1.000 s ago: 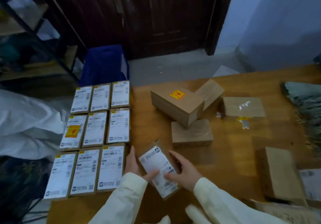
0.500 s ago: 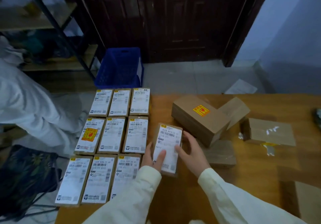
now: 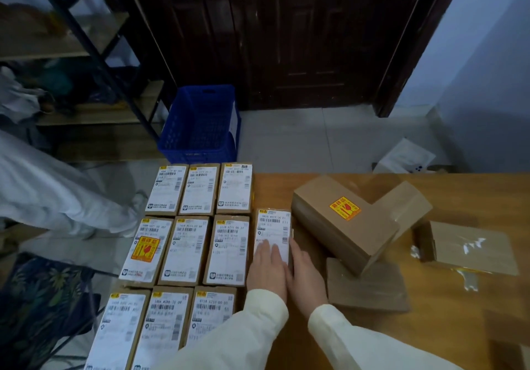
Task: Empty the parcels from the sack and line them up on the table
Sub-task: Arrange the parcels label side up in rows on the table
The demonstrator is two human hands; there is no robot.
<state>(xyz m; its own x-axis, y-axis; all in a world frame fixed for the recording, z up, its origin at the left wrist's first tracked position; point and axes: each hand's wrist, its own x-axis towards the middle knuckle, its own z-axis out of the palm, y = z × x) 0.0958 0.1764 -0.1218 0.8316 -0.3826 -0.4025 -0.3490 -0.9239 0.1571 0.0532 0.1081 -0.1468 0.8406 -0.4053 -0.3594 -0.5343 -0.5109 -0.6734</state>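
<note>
I have my left hand (image 3: 268, 266) lying flat on the labelled parcel (image 3: 273, 233) and my right hand (image 3: 305, 272) pressed straight-fingered along its right edge. To seat it well I should slide it flush against the middle row of the parcel grid (image 3: 189, 243) on the desk (image 3: 447, 292), label up and ends level. Half a second ago it sat nearer me, clear of the row. Beyond, unlabelled brown boxes (image 3: 344, 223) wait.
</note>
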